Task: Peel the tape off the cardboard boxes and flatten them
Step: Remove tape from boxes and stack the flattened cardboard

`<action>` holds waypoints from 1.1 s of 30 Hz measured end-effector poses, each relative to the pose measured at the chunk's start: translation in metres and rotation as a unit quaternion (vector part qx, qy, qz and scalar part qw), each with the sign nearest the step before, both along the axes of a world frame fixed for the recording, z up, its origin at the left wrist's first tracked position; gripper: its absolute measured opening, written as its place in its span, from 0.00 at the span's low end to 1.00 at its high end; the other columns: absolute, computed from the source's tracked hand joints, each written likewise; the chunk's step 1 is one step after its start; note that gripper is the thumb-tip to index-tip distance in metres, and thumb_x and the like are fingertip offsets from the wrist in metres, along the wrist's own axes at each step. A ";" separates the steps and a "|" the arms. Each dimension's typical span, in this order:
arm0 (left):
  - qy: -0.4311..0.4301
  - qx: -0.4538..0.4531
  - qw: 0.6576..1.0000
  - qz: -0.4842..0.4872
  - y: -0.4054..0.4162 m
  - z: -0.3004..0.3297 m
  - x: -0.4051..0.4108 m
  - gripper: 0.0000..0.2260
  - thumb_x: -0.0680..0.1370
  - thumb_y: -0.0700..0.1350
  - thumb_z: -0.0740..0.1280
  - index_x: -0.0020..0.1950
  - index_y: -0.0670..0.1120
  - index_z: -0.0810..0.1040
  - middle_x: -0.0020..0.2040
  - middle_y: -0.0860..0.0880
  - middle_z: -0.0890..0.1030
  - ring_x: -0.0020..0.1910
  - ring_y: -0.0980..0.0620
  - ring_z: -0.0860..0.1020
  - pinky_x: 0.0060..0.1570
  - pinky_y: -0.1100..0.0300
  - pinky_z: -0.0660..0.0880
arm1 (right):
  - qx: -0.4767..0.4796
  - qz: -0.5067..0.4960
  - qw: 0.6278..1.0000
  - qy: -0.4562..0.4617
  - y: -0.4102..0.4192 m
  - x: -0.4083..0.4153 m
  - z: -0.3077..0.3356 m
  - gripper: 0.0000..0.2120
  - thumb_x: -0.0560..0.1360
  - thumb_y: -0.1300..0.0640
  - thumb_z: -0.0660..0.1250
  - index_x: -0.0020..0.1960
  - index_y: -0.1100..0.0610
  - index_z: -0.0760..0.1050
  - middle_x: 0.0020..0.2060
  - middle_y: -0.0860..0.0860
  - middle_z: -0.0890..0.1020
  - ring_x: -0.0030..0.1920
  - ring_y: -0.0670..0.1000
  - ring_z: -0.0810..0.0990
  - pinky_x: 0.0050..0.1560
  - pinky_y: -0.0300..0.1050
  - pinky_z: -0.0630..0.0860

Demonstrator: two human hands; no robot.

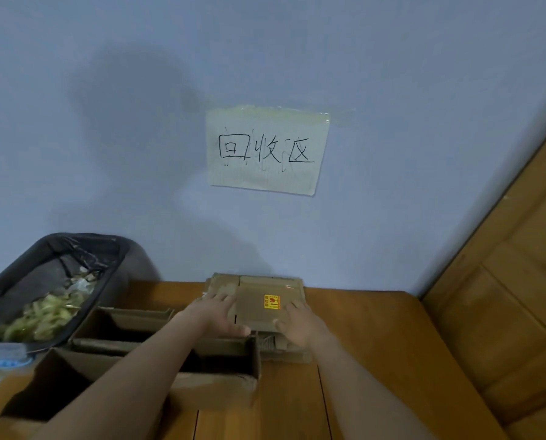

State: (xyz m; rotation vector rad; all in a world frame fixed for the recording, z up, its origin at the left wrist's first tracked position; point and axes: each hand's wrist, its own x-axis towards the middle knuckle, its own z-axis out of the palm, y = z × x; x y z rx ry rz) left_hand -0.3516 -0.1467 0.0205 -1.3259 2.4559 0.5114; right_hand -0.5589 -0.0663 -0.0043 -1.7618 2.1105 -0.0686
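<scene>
A flattened cardboard box (259, 304) with a yellow-and-red sticker lies on top of a small stack of flat cardboard by the wall. My left hand (216, 312) lies flat on its left side, fingers spread. On the right side my right hand (298, 323) rests with its fingers straight. Both hands press down on the top piece. Left of the stack, under my left forearm, an open unflattened cardboard box (132, 325) stands, and a larger open box (224, 369) is nearer to me.
A black bin (52, 249) lined with a black bag holds greenish tape scraps at the left. A paper sign (267, 150) is taped to the blue wall. The wooden floor (360, 328) runs under everything; a wooden panel (503, 296) rises at the right.
</scene>
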 end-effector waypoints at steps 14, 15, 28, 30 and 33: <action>-0.119 -0.037 0.989 -0.081 0.021 -0.048 0.050 0.54 0.68 0.62 0.73 0.79 0.51 0.39 0.80 0.45 0.51 0.78 0.43 0.49 0.76 0.46 0.43 | 0.107 0.109 0.988 -0.010 0.016 0.084 -0.035 0.54 0.67 0.37 0.73 0.77 0.43 0.38 0.77 0.43 0.42 0.76 0.57 0.41 0.72 0.63 0.58; -0.119 -0.044 0.988 -0.086 0.021 -0.051 0.050 0.53 0.68 0.61 0.74 0.79 0.51 0.40 0.80 0.45 0.53 0.78 0.43 0.50 0.76 0.46 0.44 | 0.104 0.102 0.989 -0.009 0.016 0.087 -0.040 0.54 0.67 0.40 0.74 0.77 0.43 0.38 0.77 0.43 0.42 0.76 0.58 0.43 0.72 0.62 0.58; -0.124 -0.063 0.984 -0.113 0.013 -0.084 0.036 0.52 0.69 0.58 0.73 0.79 0.53 0.38 0.78 0.43 0.54 0.75 0.38 0.57 0.73 0.43 0.55 | 0.089 0.133 0.983 0.095 0.000 0.090 -0.052 0.52 0.67 0.44 0.75 0.78 0.49 0.43 0.72 0.54 0.58 0.66 0.60 0.69 0.61 0.56 0.73; -0.116 -0.062 0.985 -0.113 0.016 -0.086 0.037 0.51 0.69 0.57 0.73 0.78 0.54 0.38 0.77 0.43 0.55 0.74 0.38 0.58 0.73 0.43 0.55 | 0.085 0.134 0.983 0.098 0.003 0.091 -0.053 0.52 0.67 0.45 0.75 0.78 0.49 0.44 0.72 0.54 0.59 0.66 0.60 0.69 0.61 0.55 0.73; -0.099 -0.065 0.987 -0.107 0.022 -0.089 0.040 0.50 0.69 0.56 0.73 0.78 0.54 0.40 0.76 0.44 0.57 0.73 0.39 0.59 0.72 0.44 0.58 | 0.077 0.123 0.983 0.108 0.010 0.093 -0.054 0.51 0.68 0.45 0.75 0.78 0.49 0.45 0.72 0.54 0.59 0.68 0.60 0.67 0.66 0.56 0.69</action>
